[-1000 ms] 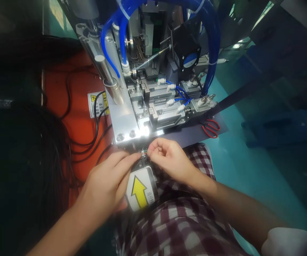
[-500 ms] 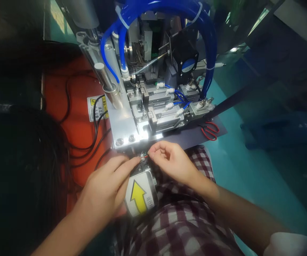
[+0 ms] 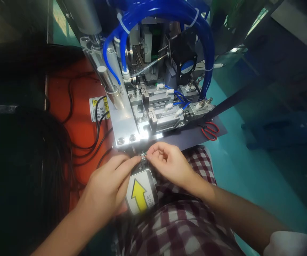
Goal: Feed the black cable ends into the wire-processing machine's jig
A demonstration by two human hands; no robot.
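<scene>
Small thin wires (image 3: 144, 155) with a pale end lie between my fingertips, just in front of the machine's metal base plate (image 3: 125, 131). My left hand (image 3: 107, 185) reaches in from the left, its fingers closed at the left side of the wires. From the right, my right hand (image 3: 169, 163) pinches the wires between thumb and forefinger, its other fingers curled. Directly below the fingertips is a white box (image 3: 149, 181) with a yellow arrow. What my left fingertips grip is partly hidden.
Metal cylinders (image 3: 166, 119) with blue air hoses (image 3: 209, 46) stand ahead. Red-handled scissors (image 3: 210, 131) rest on the dark sheet at the right. Black cables (image 3: 97, 135) cross the orange surface (image 3: 81, 131) at left. A dark bundle (image 3: 49, 160) fills the far left.
My right hand has moved slightly left, nearer my left fingertips, and less of the red wire shows. The view has shifted a little.
</scene>
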